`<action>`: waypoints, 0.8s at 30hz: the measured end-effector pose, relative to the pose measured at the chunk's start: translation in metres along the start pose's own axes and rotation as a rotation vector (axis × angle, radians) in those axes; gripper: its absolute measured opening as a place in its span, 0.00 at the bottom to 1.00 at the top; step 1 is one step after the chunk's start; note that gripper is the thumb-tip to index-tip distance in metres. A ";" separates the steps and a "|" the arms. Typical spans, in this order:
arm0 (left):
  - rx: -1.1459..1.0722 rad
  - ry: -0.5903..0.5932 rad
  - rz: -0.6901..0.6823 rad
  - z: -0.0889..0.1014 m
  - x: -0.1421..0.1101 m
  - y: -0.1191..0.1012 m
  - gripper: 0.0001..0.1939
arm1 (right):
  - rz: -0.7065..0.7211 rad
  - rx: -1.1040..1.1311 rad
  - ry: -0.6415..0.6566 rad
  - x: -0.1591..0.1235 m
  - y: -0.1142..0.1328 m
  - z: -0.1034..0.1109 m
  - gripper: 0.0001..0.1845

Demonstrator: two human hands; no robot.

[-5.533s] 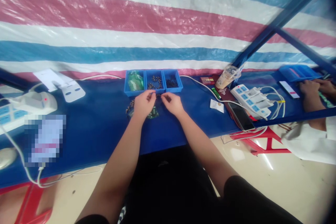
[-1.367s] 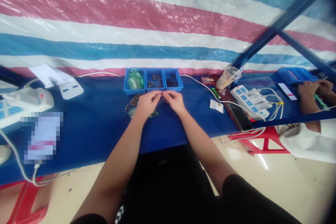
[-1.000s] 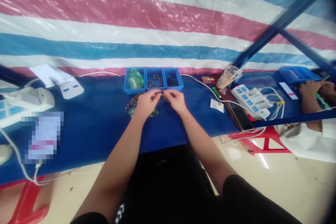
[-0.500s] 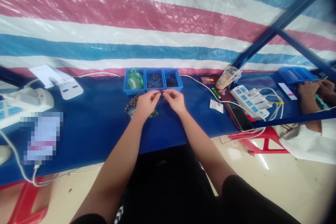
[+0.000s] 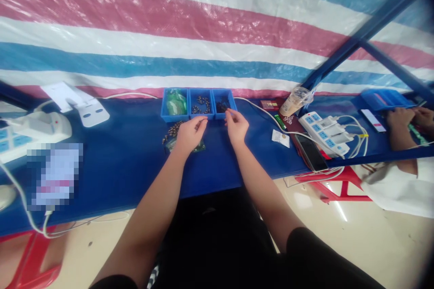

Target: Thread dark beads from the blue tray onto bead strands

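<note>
My left hand (image 5: 191, 134) is closed in a pinch in front of the middle bin; what its fingertips hold is too small to make out. My right hand (image 5: 237, 127) is at the front edge of the right blue bin (image 5: 231, 113), thumb and fingers pressed together, their contents not visible. Small black parts (image 5: 222, 103) lie in that bin. Small metallic parts (image 5: 200, 104) are in the middle bin, and a green plastic bag (image 5: 176, 101) fills the left one. Beside my left hand lies a pile of small brass-and-dark parts (image 5: 172, 131), partly on a clear bag (image 5: 200, 146).
To the right are a drink cup (image 5: 295, 100), a white packet (image 5: 280, 138), a dark phone (image 5: 311, 151) and a power strip (image 5: 323, 133) with cables. On the left are a white stand (image 5: 90, 113) and a blurred-out phone (image 5: 57, 176). Another person's hands (image 5: 403, 118) work at far right.
My right hand has moved away from my left hand, to the right and up to the edge of the right bin. My left hand has stayed in place.
</note>
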State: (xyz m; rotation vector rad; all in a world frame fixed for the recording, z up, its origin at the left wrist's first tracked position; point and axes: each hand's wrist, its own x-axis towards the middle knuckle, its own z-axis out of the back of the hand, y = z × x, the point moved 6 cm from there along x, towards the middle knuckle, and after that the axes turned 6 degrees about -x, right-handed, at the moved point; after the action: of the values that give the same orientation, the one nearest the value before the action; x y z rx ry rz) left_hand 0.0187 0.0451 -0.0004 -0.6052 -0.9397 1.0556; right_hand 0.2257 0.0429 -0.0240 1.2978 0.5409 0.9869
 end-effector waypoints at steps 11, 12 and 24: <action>0.035 -0.189 -0.011 0.018 0.001 -0.001 0.17 | 0.351 -0.327 0.425 -0.024 0.017 -0.026 0.15; 0.032 -0.213 -0.004 0.020 0.001 0.000 0.17 | 0.399 -0.410 0.505 -0.030 0.019 -0.033 0.15; 0.035 -0.239 0.002 0.020 0.000 0.003 0.16 | 0.480 -0.790 0.589 -0.045 0.028 -0.045 0.15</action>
State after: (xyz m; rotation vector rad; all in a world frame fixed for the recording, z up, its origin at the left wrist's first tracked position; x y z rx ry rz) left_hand 0.0003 0.0457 0.0067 -0.4574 -1.1259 1.1604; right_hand 0.1586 0.0285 -0.0164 0.4053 0.2139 1.7808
